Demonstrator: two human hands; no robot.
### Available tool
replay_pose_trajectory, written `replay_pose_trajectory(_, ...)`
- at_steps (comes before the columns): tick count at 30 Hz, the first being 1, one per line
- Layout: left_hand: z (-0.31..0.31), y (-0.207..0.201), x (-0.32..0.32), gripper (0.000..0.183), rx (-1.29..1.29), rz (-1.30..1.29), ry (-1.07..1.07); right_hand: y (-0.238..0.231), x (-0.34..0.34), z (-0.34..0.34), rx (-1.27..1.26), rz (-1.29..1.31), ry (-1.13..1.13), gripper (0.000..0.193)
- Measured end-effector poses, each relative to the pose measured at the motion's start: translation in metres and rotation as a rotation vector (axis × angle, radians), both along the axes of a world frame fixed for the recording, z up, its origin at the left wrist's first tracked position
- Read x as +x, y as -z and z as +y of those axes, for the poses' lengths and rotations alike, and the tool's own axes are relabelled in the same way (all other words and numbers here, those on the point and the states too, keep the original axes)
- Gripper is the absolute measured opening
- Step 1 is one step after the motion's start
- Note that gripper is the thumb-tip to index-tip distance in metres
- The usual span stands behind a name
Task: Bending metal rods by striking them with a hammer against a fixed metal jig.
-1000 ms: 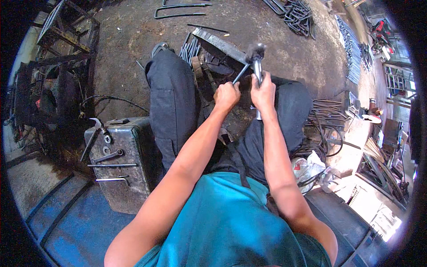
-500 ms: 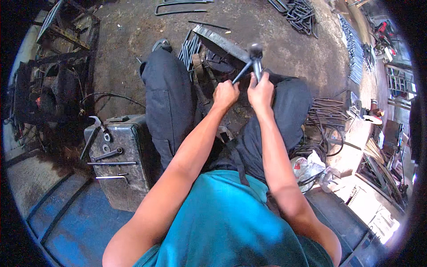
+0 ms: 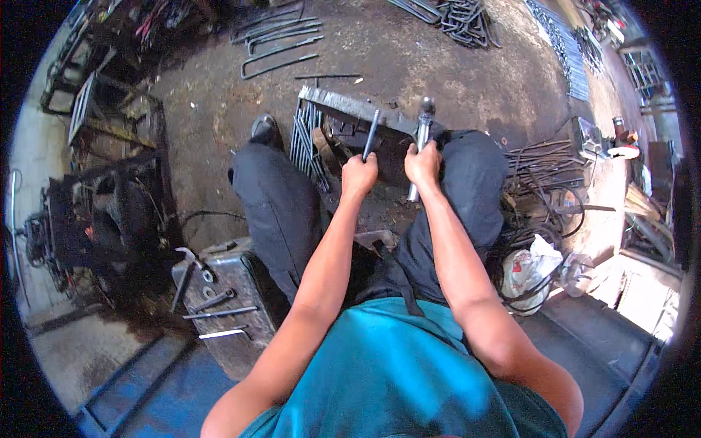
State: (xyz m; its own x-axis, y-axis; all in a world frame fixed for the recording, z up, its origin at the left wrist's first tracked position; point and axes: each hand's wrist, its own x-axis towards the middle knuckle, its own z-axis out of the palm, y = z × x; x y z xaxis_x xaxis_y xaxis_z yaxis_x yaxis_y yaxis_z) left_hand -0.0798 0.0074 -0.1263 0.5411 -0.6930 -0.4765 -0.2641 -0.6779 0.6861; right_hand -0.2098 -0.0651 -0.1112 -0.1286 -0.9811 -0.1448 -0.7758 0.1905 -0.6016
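Observation:
My left hand (image 3: pixel 359 176) is closed around a dark metal rod (image 3: pixel 373 133), whose free end points up and away from me. To its right, my right hand (image 3: pixel 423 165) grips a hammer (image 3: pixel 423 131) by its metal handle. The hammer's head is held up, and the handle's end sticks out below the fist. Just beyond both hands lies a long, heavy metal slab (image 3: pixel 343 102) with a worn grey edge. A bundle of straight rods (image 3: pixel 304 142) leans under its left end, beside a rusty curved piece (image 3: pixel 321 146).
By my left leg, a dark metal box (image 3: pixel 252 321) bears a claw hammer (image 3: pixel 191 257), a wrench (image 3: pixel 217 298) and thin bars. U-shaped bent rods (image 3: pixel 281 55) lie on the far floor, near a heap of bent rods (image 3: pixel 467 25). Cables (image 3: pixel 544 212) and a white bag (image 3: pixel 529 274) are at right.
The rod has swung more upright and apart from the hammer, which it crossed before. My hands have come slightly nearer to me. The view has shifted, showing more of the far floor.

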Motion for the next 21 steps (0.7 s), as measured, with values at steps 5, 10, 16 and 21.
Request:
replay_pose_trajectory(5, -0.001, -0.02, 0.018, 0.045, -0.288, 0.304, -0.073, 0.005, 0.007, 0.005, -0.049, -0.042, -0.016, 0.034)
replay_pose_trajectory(10, -0.009, -0.07, 0.027, 0.037, -0.394, 0.743, 0.003, -0.003, 0.016, 0.004, 0.094, -0.469, 0.026, 0.024)
replay_pose_trajectory(16, -0.027, -0.126, 0.034, 0.043, -0.541, 0.873, 0.203, 0.035, 0.027, 0.0, -0.057, -0.276, -0.042, 0.029)
replay_pose_trajectory(21, -0.035, -0.139, 0.059, 0.046, -0.587, 0.862, 0.242, 0.042, 0.044, 0.009, 0.01, -0.277, 0.004, 0.039)
